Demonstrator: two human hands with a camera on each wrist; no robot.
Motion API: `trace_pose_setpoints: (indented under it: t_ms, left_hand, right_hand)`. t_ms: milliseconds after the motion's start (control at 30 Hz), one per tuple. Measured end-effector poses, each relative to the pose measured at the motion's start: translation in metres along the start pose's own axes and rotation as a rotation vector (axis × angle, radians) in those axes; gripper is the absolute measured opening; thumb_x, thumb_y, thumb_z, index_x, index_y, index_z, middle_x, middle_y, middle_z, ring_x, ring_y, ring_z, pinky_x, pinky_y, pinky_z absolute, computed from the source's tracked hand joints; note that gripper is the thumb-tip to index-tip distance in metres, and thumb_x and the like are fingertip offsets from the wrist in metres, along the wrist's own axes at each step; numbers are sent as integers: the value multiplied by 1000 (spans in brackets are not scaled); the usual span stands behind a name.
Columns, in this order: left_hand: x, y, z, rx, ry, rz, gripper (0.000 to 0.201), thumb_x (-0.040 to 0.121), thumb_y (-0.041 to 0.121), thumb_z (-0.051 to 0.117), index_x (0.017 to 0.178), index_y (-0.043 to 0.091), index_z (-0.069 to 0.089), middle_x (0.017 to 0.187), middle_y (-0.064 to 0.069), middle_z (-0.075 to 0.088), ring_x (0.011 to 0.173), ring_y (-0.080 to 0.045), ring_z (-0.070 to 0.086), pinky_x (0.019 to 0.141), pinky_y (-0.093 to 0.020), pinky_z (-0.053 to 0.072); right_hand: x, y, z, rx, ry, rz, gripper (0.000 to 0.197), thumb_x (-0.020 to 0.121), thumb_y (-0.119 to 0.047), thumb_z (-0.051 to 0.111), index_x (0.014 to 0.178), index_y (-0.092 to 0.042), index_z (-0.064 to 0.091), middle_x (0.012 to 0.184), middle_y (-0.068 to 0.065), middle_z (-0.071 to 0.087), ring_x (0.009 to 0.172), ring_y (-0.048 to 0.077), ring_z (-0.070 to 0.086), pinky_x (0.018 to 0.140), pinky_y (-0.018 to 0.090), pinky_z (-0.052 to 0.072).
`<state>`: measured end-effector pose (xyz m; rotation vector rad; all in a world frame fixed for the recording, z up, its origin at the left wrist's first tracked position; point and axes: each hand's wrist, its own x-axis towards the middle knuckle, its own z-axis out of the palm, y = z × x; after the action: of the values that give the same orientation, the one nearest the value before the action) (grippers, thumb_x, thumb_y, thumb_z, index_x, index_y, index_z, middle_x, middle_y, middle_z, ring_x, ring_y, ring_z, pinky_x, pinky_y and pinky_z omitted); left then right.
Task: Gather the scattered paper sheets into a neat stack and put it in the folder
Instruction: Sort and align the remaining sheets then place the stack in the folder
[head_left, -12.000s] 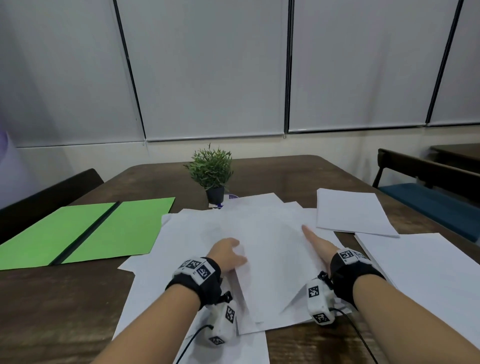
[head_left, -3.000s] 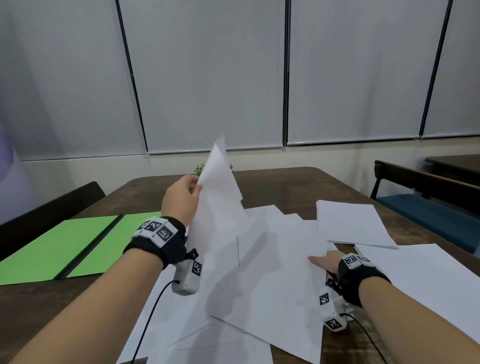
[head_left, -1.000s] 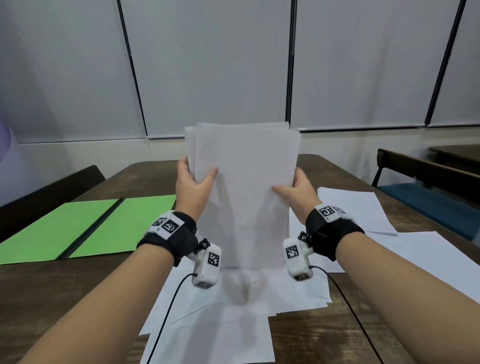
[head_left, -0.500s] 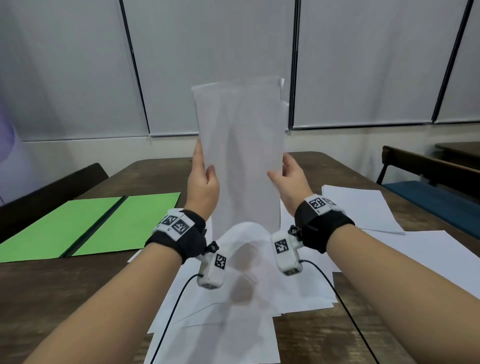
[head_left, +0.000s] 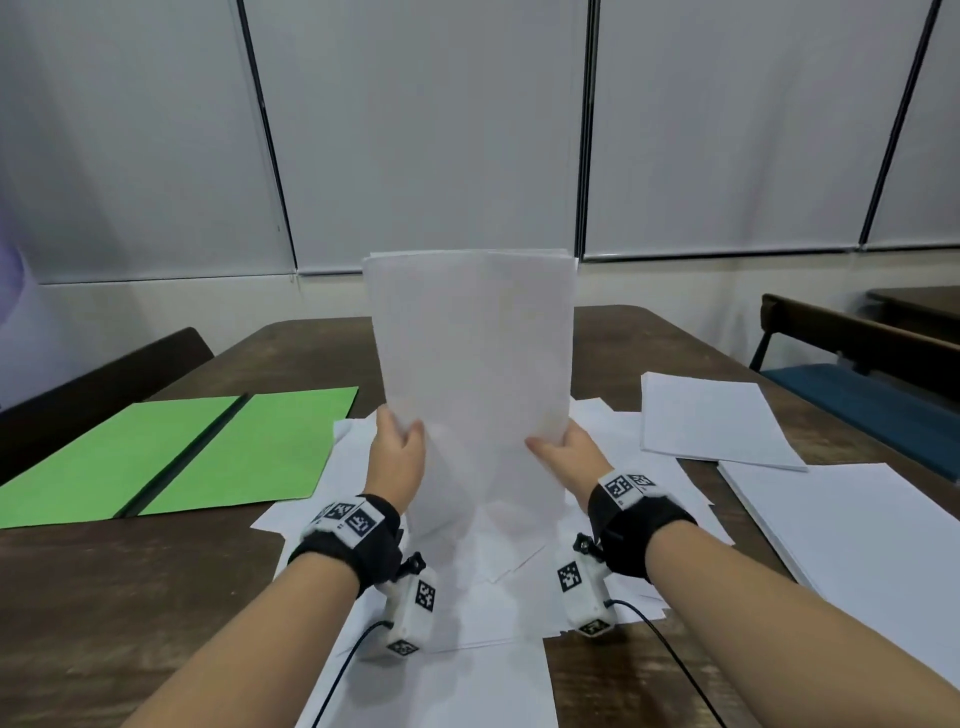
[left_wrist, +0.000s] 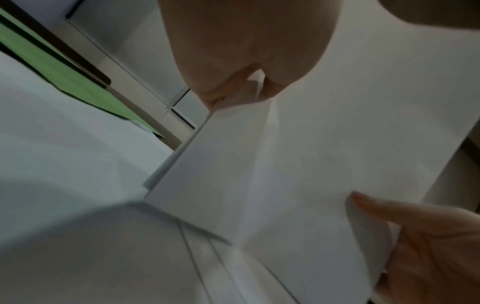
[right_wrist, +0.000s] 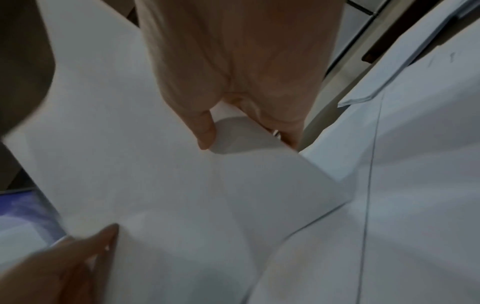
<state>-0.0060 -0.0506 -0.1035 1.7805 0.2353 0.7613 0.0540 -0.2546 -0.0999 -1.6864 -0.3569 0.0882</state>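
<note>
Head view, stack lowered onto loose sheets (both hands gripping)

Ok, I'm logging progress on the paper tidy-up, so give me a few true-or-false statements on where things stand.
1. Both hands hold the paper stack upright. True: the left hand and the right hand grip its side edges.
2. The green folder is closed. False: it lies open and flat.
3. The stack is already in the folder. False: it is held over the loose sheets.
4. More sheets still lie on the table. True.
5. The folder lies on the person's right. False: on the left.
</note>
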Motion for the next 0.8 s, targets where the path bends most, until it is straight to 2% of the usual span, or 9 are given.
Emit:
trace_pose_setpoints:
  t_ms: [100,167,267,367,467,600,667,733,800]
  left_hand:
    - [7,3,-4,73,-60,5,14,97,8,44,109,15,42,108,-2,56,104,-24,55,91,-34,43]
    - [8,7,-4,94,-97,4,19,96,8,44,114,13,44,114,-4,58,107,-25,55,96,-38,44]
    - [4,14,5,112,-129,-27,24,96,8,44,120,11,44,118,-6,58,107,-25,56,98,-39,44]
    - [1,19,20,131,-159,-135,22,94,9,44,116,10,44,113,-6,57,105,-26,55,91,-35,44]
    - [1,17,38,178,-251,-274,32,90,13,46,122,7,44,117,-8,57,107,-29,55,93,-37,47]
    - [-3,17,68,226,-411,-358,31,87,14,51,116,3,50,114,-14,59,97,-28,59,72,-31,51]
    - [-4,22,89,179,-458,-383,28,88,14,54,114,4,52,108,-13,61,93,-27,61,69,-31,53]
    - [-2,30,114,126,-478,-387,15,89,8,55,104,8,52,95,-8,62,90,-27,61,71,-33,53]
    - [3,38,146,131,-522,-344,21,87,6,56,107,12,51,99,-8,62,95,-27,62,79,-40,54]
  right_hand:
    - [7,-1,-9,-2,48,-5,32,87,-14,63,115,-21,52,116,5,66,106,24,64,98,46,49]
    - [12,1,-18,-49,55,-2,35,83,-21,65,116,-22,52,118,4,65,108,24,63,98,47,48]
    - [11,-1,-30,-108,70,31,33,85,-17,64,116,-20,53,117,4,64,108,23,62,99,45,48]
    - [10,2,-42,-171,79,88,37,82,-16,63,118,-14,56,111,6,66,102,25,64,95,45,51]
    - [11,10,-60,-255,102,184,36,80,-12,63,116,-8,59,110,11,67,100,29,64,93,44,52]
    - [16,20,-94,-335,131,270,35,81,-10,66,115,-4,58,113,16,65,103,33,62,94,44,51]
    - [23,21,-118,-350,156,297,35,83,-10,66,116,-2,58,119,16,63,107,35,60,97,46,49]
    - [35,18,-147,-382,195,317,42,85,-11,66,123,3,52,127,16,58,114,38,56,101,45,46]
    - [49,16,-179,-412,240,336,50,86,-15,66,129,5,48,131,19,55,118,39,54,102,45,45]
